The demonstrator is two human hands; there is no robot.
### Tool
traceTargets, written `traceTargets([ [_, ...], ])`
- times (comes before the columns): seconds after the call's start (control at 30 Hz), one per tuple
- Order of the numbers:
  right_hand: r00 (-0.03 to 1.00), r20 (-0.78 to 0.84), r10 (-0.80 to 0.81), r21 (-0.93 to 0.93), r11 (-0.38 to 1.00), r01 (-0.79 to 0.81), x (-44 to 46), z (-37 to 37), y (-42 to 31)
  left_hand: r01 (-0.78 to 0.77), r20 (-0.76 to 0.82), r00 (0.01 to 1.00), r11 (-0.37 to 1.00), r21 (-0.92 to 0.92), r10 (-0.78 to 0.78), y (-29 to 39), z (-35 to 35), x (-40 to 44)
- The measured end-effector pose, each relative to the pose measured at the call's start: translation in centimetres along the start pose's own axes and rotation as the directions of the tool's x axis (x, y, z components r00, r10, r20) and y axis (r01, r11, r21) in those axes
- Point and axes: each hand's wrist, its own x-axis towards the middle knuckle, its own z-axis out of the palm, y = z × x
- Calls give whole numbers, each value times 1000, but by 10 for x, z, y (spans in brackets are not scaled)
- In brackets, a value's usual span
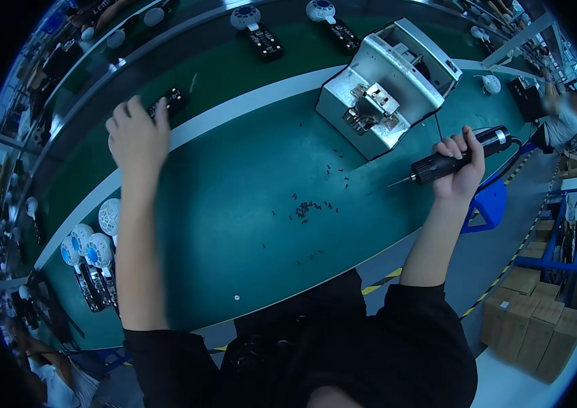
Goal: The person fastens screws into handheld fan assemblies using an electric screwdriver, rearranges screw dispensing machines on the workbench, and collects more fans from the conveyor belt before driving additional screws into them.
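My right hand (pixel 460 163) is wrapped round a black electric screwdriver (pixel 441 165), its bit pointing left over the green table (pixel 213 204). At the upper left, my left hand (pixel 140 136) reaches over the dark belt, its fingers bent at the near end of a black circuit board unit (pixel 171 100); whether they grip it is hard to tell. Small dark screws (pixel 307 209) lie scattered on the table between my arms. A metal screw feeder (pixel 383 88) stands beyond them, left of the screwdriver.
Several white round-headed units with black boards (pixel 94 258) lie left of my left forearm. Two more units (pixel 261 41) (pixel 339 30) rest on the belt. A blue stool (pixel 485 207), cardboard boxes (pixel 530 319) and a co-worker (pixel 567 119) are at the right.
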Motion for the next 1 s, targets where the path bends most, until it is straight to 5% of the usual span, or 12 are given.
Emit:
traceTargets([
  [0.1,999,-21,25,13,1000,-25,-3,-15,13,-327,-151,945,818,-474,290,98,-57,-42],
  [0.27,996,-82,43,-10,999,-44,-4,-27,22,-231,16,917,561,-795,400,205,-75,-86],
  [0.43,983,-165,76,-28,996,-81,-1,-36,23,-27,115,935,390,-920,335,234,-30,-89],
  [0.6,984,-167,66,-26,997,-71,0,-40,18,-195,-9,936,497,-845,352,243,-24,-87],
  [0.97,985,-162,58,-28,998,-63,1,-45,17,-260,-19,899,498,-828,438,252,-19,-77],
  [1.0,982,-183,47,-22,998,-52,-4,-46,17,-163,87,894,500,-850,440,256,-26,-71],
])
